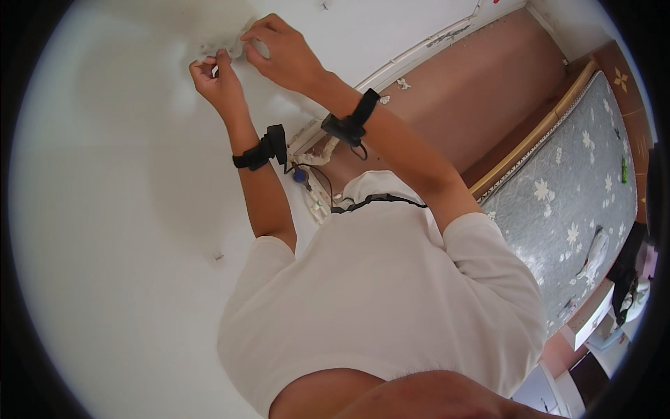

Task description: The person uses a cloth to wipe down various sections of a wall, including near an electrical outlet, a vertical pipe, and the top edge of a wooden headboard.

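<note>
My left hand (pixel 217 78) is raised close to the white wall (pixel 115 183), its thumb and fingers bent into a pinch. Just right of it, my right hand (pixel 285 55) curls its thumb and forefinger around a small translucent piece (pixel 236 48), perhaps clear film. That piece lies between the two sets of fingertips, and its exact shape is blurred. Whether the left fingers grip it too is unclear. Behind the fingers is a patch of marks (pixel 205 47) on the wall. Black straps with small boxes sit on my left wrist (pixel 261 149) and my right wrist (pixel 353 120).
A bed with a grey flowered cover (pixel 570 209) and a wooden edge (pixel 534 131) stands to the right. Cables and a blue-marked plug (pixel 300 176) hang near the wall's foot. Paper scraps (pixel 403 84) lie on the reddish floor (pixel 450 94). A nail (pixel 219 256) juts from the wall.
</note>
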### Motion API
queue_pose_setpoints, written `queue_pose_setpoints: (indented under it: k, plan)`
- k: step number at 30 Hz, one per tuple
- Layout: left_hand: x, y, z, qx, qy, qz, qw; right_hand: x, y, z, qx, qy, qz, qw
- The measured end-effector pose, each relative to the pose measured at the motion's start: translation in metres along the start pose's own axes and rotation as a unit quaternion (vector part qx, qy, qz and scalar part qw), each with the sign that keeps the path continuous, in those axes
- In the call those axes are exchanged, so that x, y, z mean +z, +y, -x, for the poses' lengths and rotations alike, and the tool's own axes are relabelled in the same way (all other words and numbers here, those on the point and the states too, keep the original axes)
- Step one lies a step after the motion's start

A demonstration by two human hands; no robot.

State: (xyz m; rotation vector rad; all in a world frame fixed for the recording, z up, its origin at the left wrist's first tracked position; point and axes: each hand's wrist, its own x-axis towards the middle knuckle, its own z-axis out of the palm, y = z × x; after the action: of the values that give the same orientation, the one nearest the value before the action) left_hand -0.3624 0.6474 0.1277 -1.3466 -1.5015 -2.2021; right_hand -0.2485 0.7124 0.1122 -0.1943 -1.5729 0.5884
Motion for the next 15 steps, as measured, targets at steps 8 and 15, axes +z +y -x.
queue_pose_setpoints:
  k: [8,15]
  plan:
    - [-0.038,-0.011,0.119,-0.105,0.139,-0.029,0.984,-0.008,-0.005,0.096,0.050,-0.140,-0.016,0.989]
    - [-0.037,0.001,0.224,-0.090,0.215,-0.118,0.965,-0.019,-0.008,0.160,-0.130,-0.254,-0.005,0.958]
